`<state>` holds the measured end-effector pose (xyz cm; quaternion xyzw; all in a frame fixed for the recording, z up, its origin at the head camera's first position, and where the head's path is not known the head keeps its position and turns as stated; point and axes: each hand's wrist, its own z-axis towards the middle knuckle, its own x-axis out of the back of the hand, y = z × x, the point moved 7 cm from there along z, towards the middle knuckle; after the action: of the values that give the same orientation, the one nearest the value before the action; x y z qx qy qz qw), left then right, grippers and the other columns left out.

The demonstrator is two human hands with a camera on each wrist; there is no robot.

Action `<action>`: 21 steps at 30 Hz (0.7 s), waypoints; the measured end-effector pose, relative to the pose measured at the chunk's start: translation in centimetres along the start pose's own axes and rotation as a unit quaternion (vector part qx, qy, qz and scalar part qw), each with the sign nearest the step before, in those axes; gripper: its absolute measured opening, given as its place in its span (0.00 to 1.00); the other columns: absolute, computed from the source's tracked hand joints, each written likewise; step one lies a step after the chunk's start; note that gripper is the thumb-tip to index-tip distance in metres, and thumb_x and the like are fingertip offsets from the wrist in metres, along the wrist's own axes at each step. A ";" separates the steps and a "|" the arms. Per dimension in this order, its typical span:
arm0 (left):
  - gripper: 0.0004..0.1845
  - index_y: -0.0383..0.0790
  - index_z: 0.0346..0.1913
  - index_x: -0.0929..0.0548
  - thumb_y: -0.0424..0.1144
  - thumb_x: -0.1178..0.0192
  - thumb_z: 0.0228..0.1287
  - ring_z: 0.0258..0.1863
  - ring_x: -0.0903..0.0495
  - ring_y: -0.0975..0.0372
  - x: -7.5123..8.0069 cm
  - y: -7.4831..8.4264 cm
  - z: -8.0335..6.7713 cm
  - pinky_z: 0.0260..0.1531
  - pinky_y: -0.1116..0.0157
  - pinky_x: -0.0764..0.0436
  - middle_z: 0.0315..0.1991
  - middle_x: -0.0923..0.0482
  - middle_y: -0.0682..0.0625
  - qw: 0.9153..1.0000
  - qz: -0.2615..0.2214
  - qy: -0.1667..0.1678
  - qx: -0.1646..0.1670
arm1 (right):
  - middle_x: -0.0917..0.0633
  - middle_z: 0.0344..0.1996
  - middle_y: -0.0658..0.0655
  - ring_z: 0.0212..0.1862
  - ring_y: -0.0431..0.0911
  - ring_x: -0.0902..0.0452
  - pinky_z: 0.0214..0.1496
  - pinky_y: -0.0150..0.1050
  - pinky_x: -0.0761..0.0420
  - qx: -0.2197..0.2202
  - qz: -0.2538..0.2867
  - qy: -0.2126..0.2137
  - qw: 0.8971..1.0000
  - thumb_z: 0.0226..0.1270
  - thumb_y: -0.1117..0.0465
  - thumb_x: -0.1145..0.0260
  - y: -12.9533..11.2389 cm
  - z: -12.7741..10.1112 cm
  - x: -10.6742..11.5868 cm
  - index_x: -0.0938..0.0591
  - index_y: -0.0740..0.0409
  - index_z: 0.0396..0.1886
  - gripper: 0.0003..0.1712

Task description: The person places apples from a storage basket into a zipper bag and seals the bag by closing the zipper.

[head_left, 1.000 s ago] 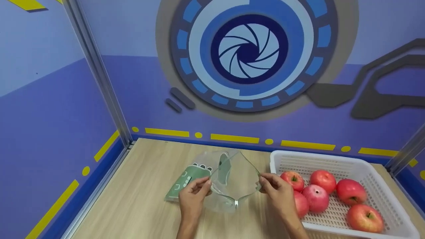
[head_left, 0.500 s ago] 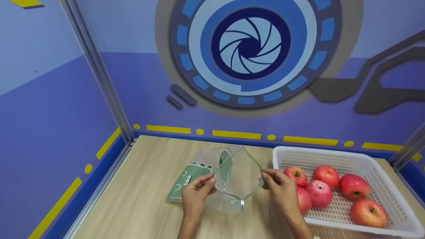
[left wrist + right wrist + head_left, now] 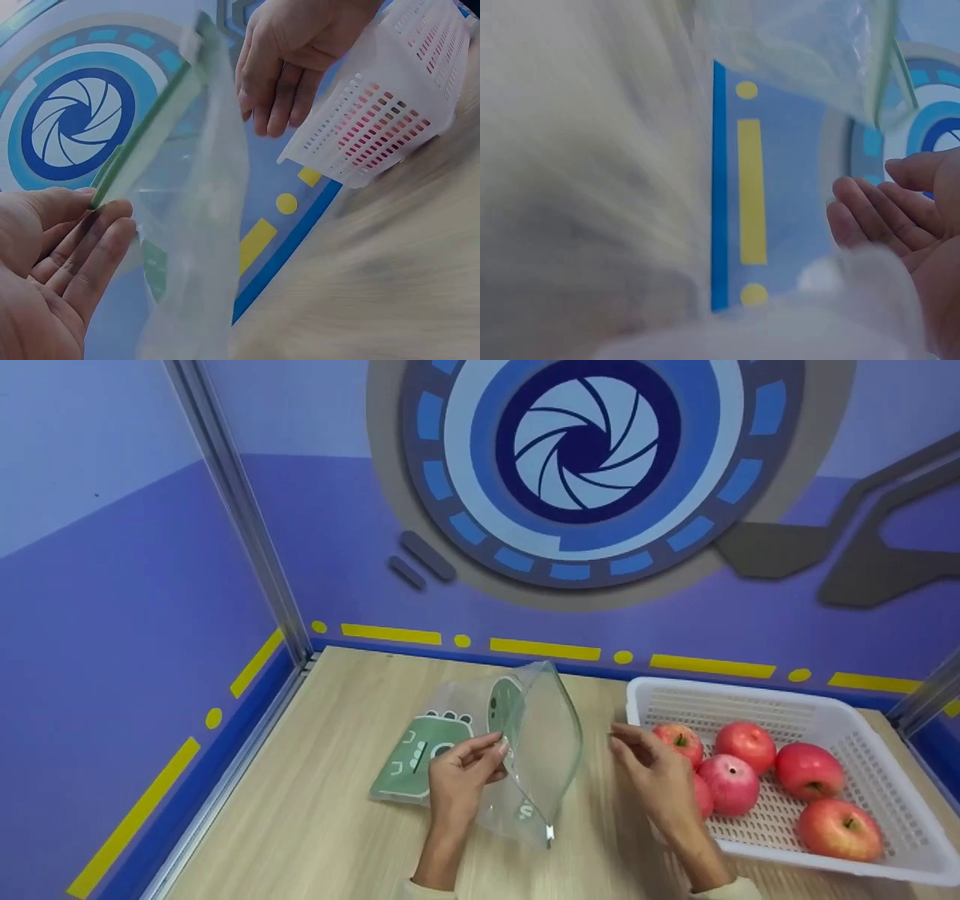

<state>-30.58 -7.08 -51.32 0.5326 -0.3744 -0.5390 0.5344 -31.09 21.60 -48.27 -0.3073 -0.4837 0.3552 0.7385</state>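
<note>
My left hand (image 3: 495, 751) pinches the near-left rim of a clear zip bag (image 3: 547, 735) with green print, which stands half open above the wooden table (image 3: 300, 825). The left wrist view shows that hand (image 3: 82, 240) on the bag's green edge (image 3: 150, 142). My right hand (image 3: 626, 746) hovers just right of the bag with relaxed fingers, touching nothing. It is the hand (image 3: 281, 67) in front of the basket in the left wrist view. In the right wrist view its fingers (image 3: 877, 214) sit below the bag (image 3: 810, 45).
A second green printed bag (image 3: 409, 757) lies flat on the table under and left of the held one. A white perforated basket (image 3: 750, 690) with several red apples (image 3: 745, 746) stands at the right. Purple walls and a metal post (image 3: 247, 525) close the back and left.
My right hand has let go of the bag's right rim and drawn slightly away. The bag's mouth has narrowed and now hangs from my left hand alone.
</note>
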 end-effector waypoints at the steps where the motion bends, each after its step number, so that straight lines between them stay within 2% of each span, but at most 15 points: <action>1: 0.12 0.33 0.52 0.09 0.33 0.27 0.69 0.38 0.09 0.51 -0.1 0.0 -0.1 0.41 0.62 0.11 0.41 0.10 0.43 1.000 0.003 -0.002 0.000 | 0.10 0.50 0.56 0.49 0.48 0.14 0.49 0.21 0.22 0.008 -0.013 0.009 1.000 0.74 0.68 0.28 0.2 0.0 0.7 0.13 0.61 0.60 0.17; 5: 0.11 0.35 0.52 0.09 0.33 0.28 0.69 0.40 0.10 0.52 -0.3 0.1 -0.2 0.42 0.63 0.11 0.41 0.10 0.44 1.000 0.012 -0.005 0.001 | 0.10 0.50 0.58 0.49 0.52 0.13 0.51 0.16 0.27 0.032 -0.054 0.037 0.997 0.72 0.68 0.27 1.3 0.0 3.7 0.14 0.62 0.59 0.17; 8: 0.11 0.35 0.52 0.09 0.32 0.28 0.69 0.41 0.10 0.53 -0.2 0.2 -0.2 0.43 0.63 0.11 0.42 0.10 0.44 1.000 0.013 -0.003 0.004 | 0.10 0.53 0.62 0.53 0.57 0.12 0.54 0.15 0.31 0.026 -0.078 0.046 0.996 0.72 0.66 0.26 2.5 0.3 5.5 0.15 0.63 0.61 0.20; 11: 0.11 0.35 0.53 0.09 0.32 0.28 0.70 0.42 0.10 0.53 -0.2 0.3 -0.2 0.43 0.63 0.11 0.42 0.10 0.44 1.000 0.015 -0.002 0.005 | 0.13 0.58 0.66 0.59 0.62 0.16 0.64 0.33 0.22 0.005 -0.089 0.044 0.995 0.72 0.63 0.25 3.6 1.0 6.8 0.18 0.64 0.65 0.25; 13: 0.11 0.35 0.53 0.09 0.32 0.28 0.70 0.42 0.10 0.53 -0.2 0.3 -0.1 0.43 0.62 0.11 0.42 0.11 0.44 1.000 0.014 -0.001 0.007 | 0.16 0.62 0.68 0.62 0.64 0.18 0.67 0.49 0.21 -0.004 -0.100 0.034 0.994 0.73 0.60 0.25 4.2 1.4 7.2 0.20 0.65 0.68 0.28; 15: 0.11 0.35 0.53 0.09 0.32 0.29 0.70 0.42 0.10 0.53 -0.1 0.3 -0.1 0.43 0.62 0.11 0.42 0.10 0.43 1.000 0.015 0.000 0.008 | 0.18 0.64 0.70 0.64 0.67 0.21 0.66 0.63 0.23 -0.008 -0.104 0.026 0.994 0.72 0.60 0.25 4.8 1.9 7.5 0.22 0.66 0.69 0.30; 21: 0.11 0.35 0.52 0.09 0.33 0.29 0.71 0.42 0.09 0.53 0.0 0.4 -0.2 0.43 0.63 0.11 0.42 0.10 0.43 1.000 0.019 0.001 0.006 | 0.23 0.68 0.74 0.69 0.72 0.27 0.67 0.66 0.26 -0.028 -0.117 -0.009 0.993 0.72 0.59 0.24 6.5 2.8 7.2 0.28 0.68 0.74 0.37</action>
<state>-30.34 -7.07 -50.97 0.5290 -0.3868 -0.5261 0.5420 -33.17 31.46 -48.88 -0.2655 -0.5330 0.2555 0.7617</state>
